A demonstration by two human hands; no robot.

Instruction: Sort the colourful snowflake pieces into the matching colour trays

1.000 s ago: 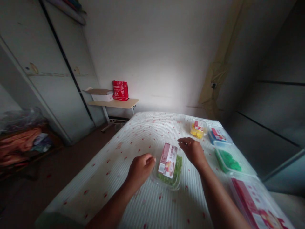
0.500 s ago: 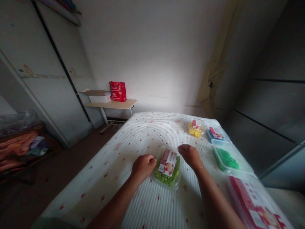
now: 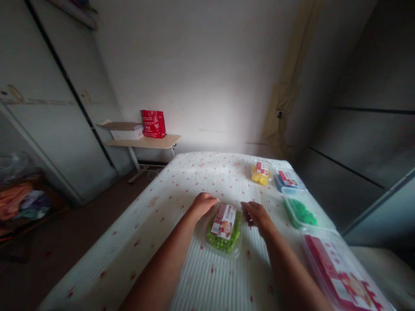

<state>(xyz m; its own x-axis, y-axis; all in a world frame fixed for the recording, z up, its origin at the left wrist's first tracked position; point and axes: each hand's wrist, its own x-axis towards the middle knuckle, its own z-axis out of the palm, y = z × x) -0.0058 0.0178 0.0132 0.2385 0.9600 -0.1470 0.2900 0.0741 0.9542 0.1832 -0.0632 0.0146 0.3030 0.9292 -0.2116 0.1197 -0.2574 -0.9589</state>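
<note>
A clear plastic box point(image 3: 236, 247) with green pieces inside and a red-and-white label on its lid lies on the bed in front of me. At its far left corner is my left hand point(image 3: 204, 205), the fingers pressed together on the lid's edge. My right hand point(image 3: 256, 214) is bent at the far right corner, its fingertips pinched at the rim. The undersides of the fingers are partly hidden on both hands.
Along the bed's right side stand boxes with yellow pieces point(image 3: 260, 178), a blue-filled box point(image 3: 281, 186), a box of green pieces point(image 3: 302, 212) and a red-labelled box point(image 3: 340, 270). Beyond the bed, a small table point(image 3: 158, 141) bears a red bag point(image 3: 153, 124) and a white box point(image 3: 127, 134).
My left hand has slid forward from the box's left side to its far left corner. The right hand stays by the far right corner, its fingers tilted slightly downward. The view has turned a little right.
</note>
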